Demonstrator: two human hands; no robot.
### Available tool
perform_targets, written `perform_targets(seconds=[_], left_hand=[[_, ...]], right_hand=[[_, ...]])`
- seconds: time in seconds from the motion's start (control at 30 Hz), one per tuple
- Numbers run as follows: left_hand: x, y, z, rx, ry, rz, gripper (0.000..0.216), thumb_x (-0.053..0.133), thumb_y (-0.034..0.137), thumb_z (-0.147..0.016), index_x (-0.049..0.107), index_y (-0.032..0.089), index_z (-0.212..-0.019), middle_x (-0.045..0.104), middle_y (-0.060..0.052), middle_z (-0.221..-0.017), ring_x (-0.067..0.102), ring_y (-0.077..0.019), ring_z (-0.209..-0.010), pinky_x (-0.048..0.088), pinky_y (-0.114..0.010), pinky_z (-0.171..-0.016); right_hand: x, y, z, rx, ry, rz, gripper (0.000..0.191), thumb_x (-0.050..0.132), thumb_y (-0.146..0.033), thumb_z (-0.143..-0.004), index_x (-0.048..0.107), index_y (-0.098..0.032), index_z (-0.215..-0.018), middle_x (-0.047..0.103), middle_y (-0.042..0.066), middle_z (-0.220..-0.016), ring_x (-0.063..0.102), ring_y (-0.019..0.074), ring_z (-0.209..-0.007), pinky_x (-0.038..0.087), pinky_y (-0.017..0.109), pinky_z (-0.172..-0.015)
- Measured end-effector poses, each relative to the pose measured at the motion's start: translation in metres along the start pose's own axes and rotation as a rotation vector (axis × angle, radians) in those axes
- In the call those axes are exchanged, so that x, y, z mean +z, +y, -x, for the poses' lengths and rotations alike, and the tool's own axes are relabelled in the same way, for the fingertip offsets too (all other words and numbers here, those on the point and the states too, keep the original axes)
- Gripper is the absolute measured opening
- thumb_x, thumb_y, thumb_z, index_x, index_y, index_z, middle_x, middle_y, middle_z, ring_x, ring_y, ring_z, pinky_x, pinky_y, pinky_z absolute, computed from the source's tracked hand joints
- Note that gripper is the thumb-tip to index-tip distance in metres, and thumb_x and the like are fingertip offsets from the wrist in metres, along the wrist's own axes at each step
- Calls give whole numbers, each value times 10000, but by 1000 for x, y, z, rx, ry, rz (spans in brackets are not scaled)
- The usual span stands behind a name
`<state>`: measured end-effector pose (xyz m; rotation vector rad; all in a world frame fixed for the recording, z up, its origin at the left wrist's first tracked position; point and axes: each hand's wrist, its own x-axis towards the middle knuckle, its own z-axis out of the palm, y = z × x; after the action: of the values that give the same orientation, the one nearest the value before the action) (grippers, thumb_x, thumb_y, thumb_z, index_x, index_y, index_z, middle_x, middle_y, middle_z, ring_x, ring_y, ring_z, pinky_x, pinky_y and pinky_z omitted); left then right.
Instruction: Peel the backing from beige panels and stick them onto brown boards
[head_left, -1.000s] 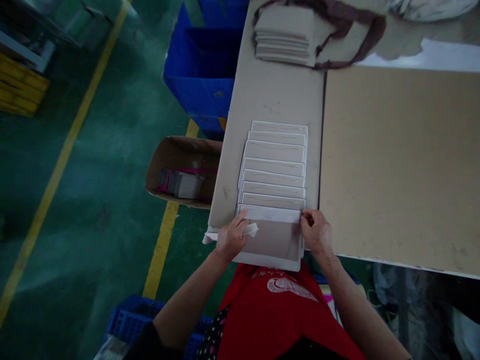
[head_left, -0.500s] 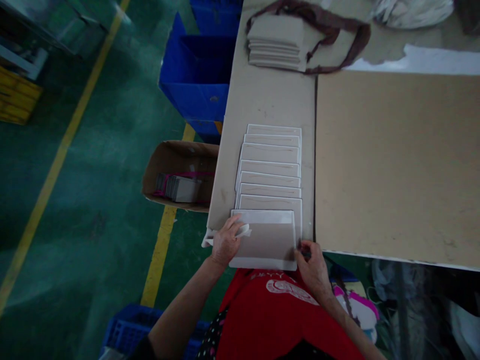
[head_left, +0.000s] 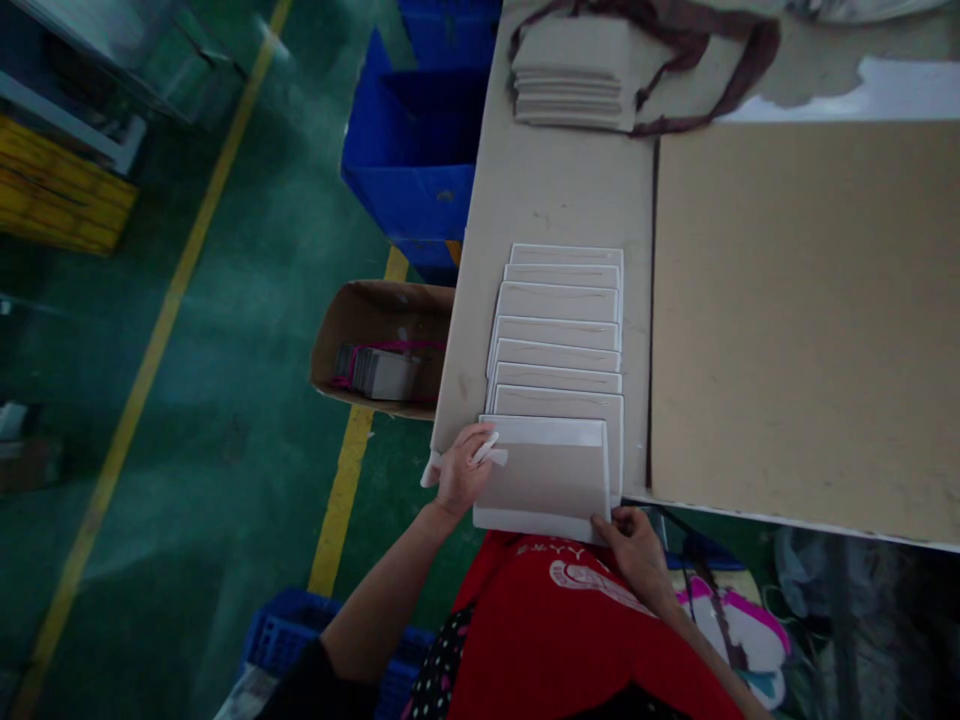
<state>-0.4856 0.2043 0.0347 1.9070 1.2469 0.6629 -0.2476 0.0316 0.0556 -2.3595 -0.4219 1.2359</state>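
A row of several white-edged grey boards (head_left: 559, 330) lies overlapped like shingles on the grey table (head_left: 555, 180). The nearest board (head_left: 544, 480) sits at the table's front edge. My left hand (head_left: 459, 475) rests on its left edge, fingers curled around a small white cloth or strip (head_left: 491, 452). My right hand (head_left: 634, 540) grips the board's near right corner, fingers bent.
A large brown cardboard sheet (head_left: 802, 310) covers the table's right part. A stack of grey boards (head_left: 570, 70) with a dark strap (head_left: 712, 60) sits at the back. On the green floor, left of the table, stand an open carton (head_left: 379, 345) and blue bins (head_left: 416, 150).
My right hand slid from the nearest board's far right corner down to its near right corner. The board's white flap now lies flat. My left hand stayed put.
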Motion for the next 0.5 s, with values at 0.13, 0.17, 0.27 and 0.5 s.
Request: perform_targets(seconds=[0.13,0.17,0.27,0.5], left_hand=[[3,-4,-4,-123,156,-42,130,595,118,-756,682,178,-831,651,-63,-992,638,-175,-911,526,-299,-855],[4,-6,-4,-193,205,-63,74,625,173,-761,677,176,-813,652,-60,-953,639,-173,-864,532,-286,-805],[3,-9,-1,-453,277,-31,186,688,322,-744,673,170,-850,668,-38,-821,628,-161,-694,515,-248,-625],[-9,14,11,-680,263,140,345,738,466,-676,691,146,-795,636,-8,-641,555,-132,-534,417,-217,-481]], right_hand=[[-2,-3,1,20,-58,-41,419,664,-581,-574,575,-206,-739,616,22,-643,588,219,-637,459,344,-643],[-2,-3,4,32,-104,-97,418,671,-575,-580,592,-200,-749,630,24,-654,592,219,-643,464,343,-646],[-4,-7,15,55,-245,-335,416,706,-541,-609,654,-189,-824,685,32,-748,622,226,-705,490,337,-684],[-43,-14,20,47,-237,-742,285,788,-448,-658,688,-252,-840,706,28,-787,653,250,-733,522,389,-721]])
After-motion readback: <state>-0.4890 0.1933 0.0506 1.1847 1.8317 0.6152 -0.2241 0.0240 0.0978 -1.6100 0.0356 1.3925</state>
